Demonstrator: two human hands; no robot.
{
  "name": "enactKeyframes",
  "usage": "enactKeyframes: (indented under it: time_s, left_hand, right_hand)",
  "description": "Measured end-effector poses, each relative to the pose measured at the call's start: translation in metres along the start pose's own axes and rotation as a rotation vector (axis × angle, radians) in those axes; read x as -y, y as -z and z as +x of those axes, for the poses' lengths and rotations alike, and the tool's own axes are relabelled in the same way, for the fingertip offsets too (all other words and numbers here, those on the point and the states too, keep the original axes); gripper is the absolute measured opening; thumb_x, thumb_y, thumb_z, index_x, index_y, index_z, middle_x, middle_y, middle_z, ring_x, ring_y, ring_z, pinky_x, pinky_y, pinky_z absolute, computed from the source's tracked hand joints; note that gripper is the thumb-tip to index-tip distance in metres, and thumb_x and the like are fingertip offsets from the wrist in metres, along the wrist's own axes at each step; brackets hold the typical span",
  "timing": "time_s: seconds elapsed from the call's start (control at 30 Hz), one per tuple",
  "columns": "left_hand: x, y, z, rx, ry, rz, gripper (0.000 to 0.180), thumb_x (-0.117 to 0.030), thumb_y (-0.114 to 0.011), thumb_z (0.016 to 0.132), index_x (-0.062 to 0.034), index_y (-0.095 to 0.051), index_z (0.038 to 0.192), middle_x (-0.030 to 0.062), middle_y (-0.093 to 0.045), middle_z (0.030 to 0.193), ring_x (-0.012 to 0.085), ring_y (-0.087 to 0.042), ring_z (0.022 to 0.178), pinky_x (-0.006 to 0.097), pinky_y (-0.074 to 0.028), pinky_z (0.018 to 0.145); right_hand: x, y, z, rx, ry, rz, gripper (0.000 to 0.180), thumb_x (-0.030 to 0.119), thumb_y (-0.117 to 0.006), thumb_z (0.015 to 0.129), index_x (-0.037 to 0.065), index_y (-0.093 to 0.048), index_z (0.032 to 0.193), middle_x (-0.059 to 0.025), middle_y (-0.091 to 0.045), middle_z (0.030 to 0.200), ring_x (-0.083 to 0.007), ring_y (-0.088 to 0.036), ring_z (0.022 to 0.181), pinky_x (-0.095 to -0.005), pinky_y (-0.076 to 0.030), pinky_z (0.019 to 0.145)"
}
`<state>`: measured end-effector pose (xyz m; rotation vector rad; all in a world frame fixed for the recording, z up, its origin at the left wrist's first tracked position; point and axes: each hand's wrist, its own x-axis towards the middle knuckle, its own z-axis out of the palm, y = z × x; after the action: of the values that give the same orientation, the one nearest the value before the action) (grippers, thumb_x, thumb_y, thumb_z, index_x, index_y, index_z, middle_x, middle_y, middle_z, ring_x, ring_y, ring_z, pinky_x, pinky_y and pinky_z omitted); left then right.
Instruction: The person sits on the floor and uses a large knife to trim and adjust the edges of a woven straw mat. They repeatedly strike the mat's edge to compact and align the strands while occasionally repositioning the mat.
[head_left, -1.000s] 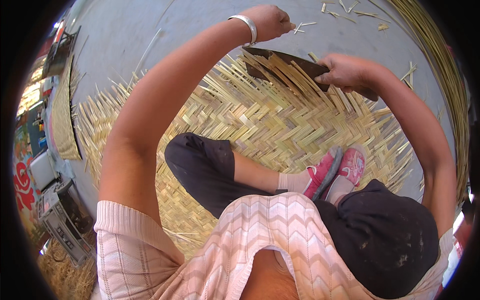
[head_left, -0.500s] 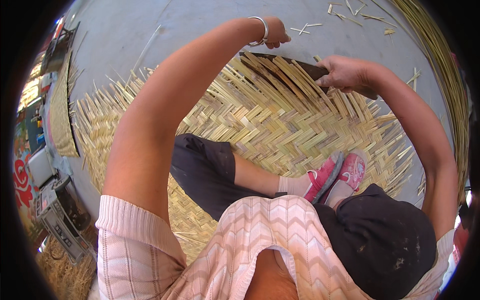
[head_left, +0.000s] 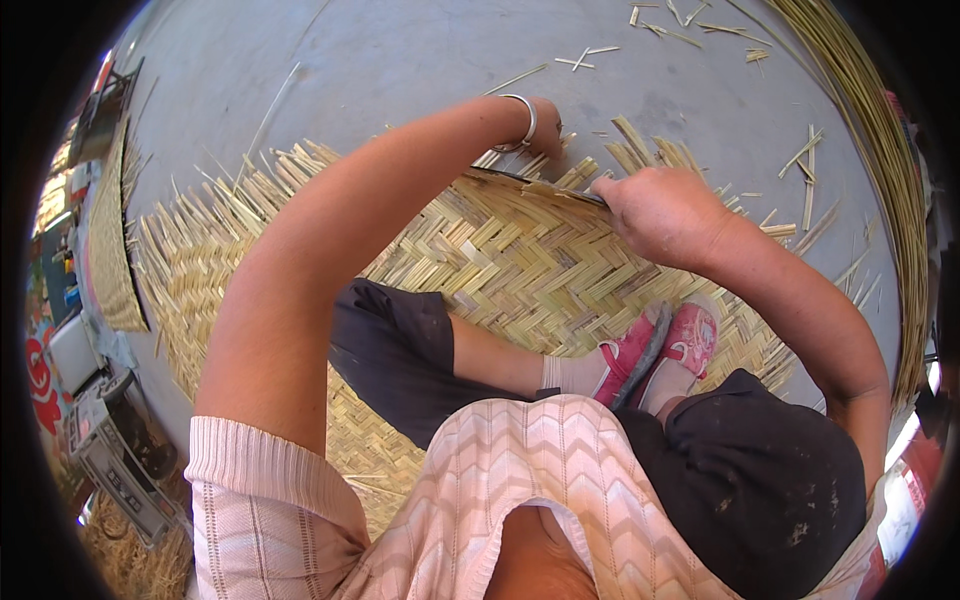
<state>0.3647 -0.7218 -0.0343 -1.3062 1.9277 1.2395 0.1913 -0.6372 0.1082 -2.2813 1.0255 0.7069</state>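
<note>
A mat of flat, pale reed strips [head_left: 520, 245] woven in a zigzag pattern lies on the floor, its loose ends fanned out at the far edge. My right hand [head_left: 665, 212] is closed around the right end of a long, dark, flat blade [head_left: 530, 183], seen nearly edge-on along the far edge of the weave. Its exact kind does not show. Past the blade's left part my left hand [head_left: 545, 130], with a silver bangle at the wrist, is bent down with curled fingers among the far strip ends. What those fingers grip is mostly hidden.
My feet in pink shoes [head_left: 690, 335] rest on the mat. A bundle of long green-brown stems [head_left: 865, 120] curves along the right. Cut strip scraps [head_left: 655, 28] litter the grey floor [head_left: 400, 60]. At the left are a grey radio [head_left: 120, 460] and another woven piece [head_left: 115, 250].
The blade has turned from lying flat under raised strips to nearly edge-on. My right hand has moved down and left; my left hand has come down to the strip ends.
</note>
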Motion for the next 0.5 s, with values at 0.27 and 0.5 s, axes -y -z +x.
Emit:
enactKeyframes:
  time_s: [0.27,0.5]
  left_hand:
    - [0.017,-0.006,-0.006,-0.034,-0.019,-0.382,0.038,-0.033,-0.068,0.082,-0.0016,-0.068,0.105,0.0054,-0.066,0.076,0.0143,-0.061,0.063,0.029,-0.05,0.055]
    - [0.014,-0.01,-0.019,-0.08,-0.114,-0.371,0.04,-0.04,-0.064,0.087,-0.0055,-0.072,0.105,0.0068,-0.072,0.09,0.0143,-0.064,0.071,0.031,-0.052,0.068]
  right_hand:
    - [0.008,-0.014,0.0,-0.076,-0.004,-0.025,0.017,0.009,-0.051,0.085,0.003,-0.06,0.098,-0.0195,-0.07,0.086,-0.0359,-0.069,0.083,-0.0469,-0.055,0.072]
    - [0.01,-0.024,0.003,-0.136,-0.003,-0.061,0.016,0.009,-0.05,0.086,0.001,-0.058,0.097,-0.0204,-0.07,0.085,-0.0359,-0.071,0.082,-0.0445,-0.057,0.07]
